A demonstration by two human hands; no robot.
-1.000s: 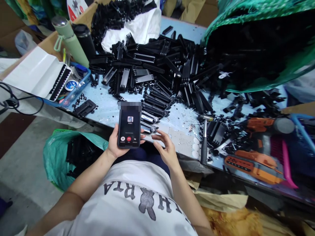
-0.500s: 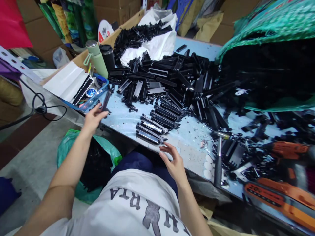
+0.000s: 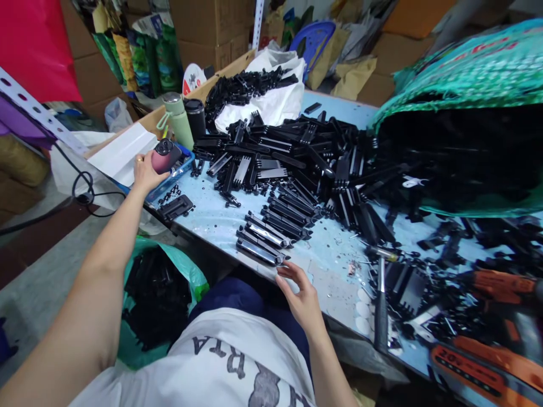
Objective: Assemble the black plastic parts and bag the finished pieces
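My left hand [image 3: 146, 172] is stretched out to the far left of the blue table [image 3: 212, 209]. Its fingers are wrapped round a phone [image 3: 165, 155] with a dark pink back, held over the blue tray [image 3: 169, 178]. My right hand [image 3: 299, 294] rests at the table's near edge with its fingers loosely spread, holding nothing. Its fingertips are just in front of a neat row of black plastic clips [image 3: 271, 229]. A big loose heap of the same black clips [image 3: 297, 150] covers the middle of the table.
A hammer [image 3: 380, 305] lies right of my right hand, with an orange power drill [image 3: 492, 350] beyond. A green bottle [image 3: 178, 118] and black flask [image 3: 196, 116] stand at the back left. Green sacks of black parts sit at the far right [image 3: 458, 130] and under the table [image 3: 161, 288].
My left hand carried the phone from in front of me out to the left, over the blue tray; its back now faces up. My right hand stayed at the table edge.
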